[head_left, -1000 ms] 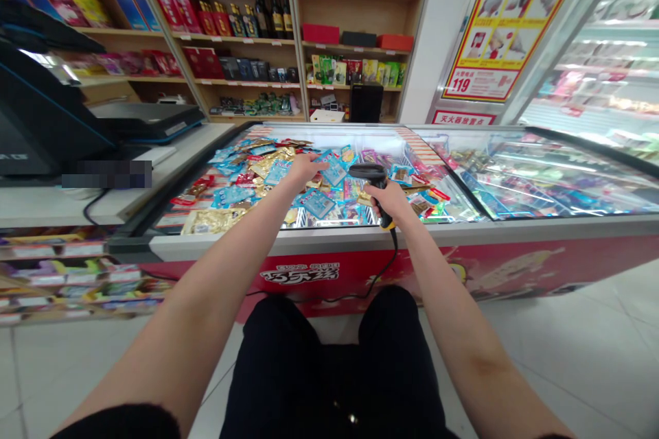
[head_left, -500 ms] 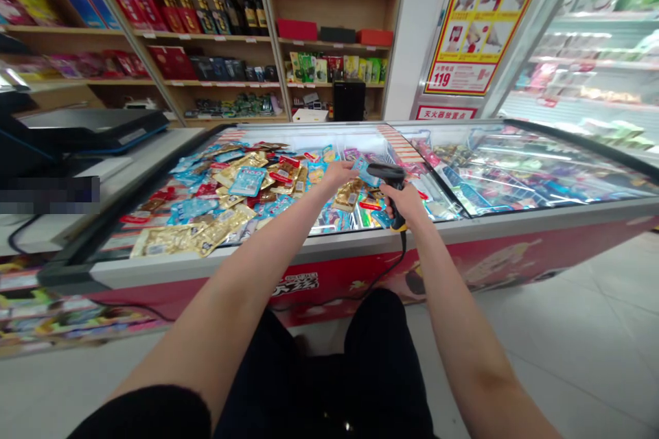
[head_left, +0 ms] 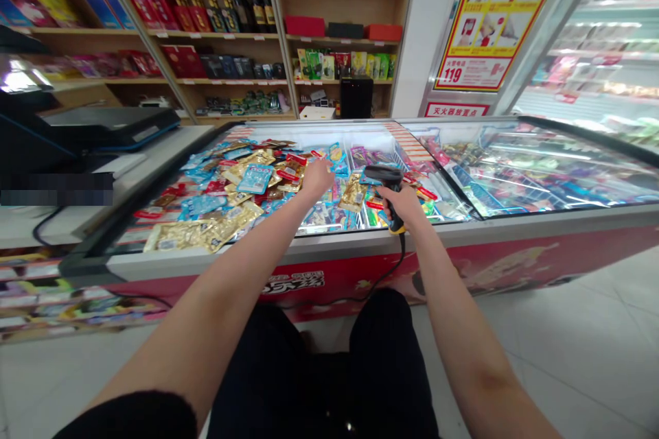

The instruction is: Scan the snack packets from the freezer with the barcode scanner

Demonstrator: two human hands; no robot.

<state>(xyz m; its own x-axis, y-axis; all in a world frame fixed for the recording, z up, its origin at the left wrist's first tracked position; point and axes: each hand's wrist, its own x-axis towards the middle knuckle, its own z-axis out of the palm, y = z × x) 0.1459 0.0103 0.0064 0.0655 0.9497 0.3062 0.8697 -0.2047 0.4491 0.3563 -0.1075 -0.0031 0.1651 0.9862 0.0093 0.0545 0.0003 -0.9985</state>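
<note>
My right hand (head_left: 401, 204) is wrapped round the handle of a black and yellow barcode scanner (head_left: 385, 175), its head pointing left over the freezer. My left hand (head_left: 318, 177) is over the packets on the freezer's glass top, at the right edge of the pile; its fingertips are too blurred to show what they touch or hold. Gold, blue and red snack packets (head_left: 256, 179) lie heaped left of that hand. A gold packet (head_left: 353, 193) and a few blue and red ones lie between my hands, close to the scanner.
The chest freezer (head_left: 355, 244) spans the view, with baskets of goods under its glass. A scale (head_left: 110, 125) stands on the counter at left. The scanner's cable (head_left: 388, 274) hangs across the freezer front. Shelves (head_left: 340, 7) of boxes and bottles stand behind.
My left hand has moved left, away from the scanner, and the blue packet at its fingertips has left them. The scanner stays in my right hand. The view has shifted slightly.
</note>
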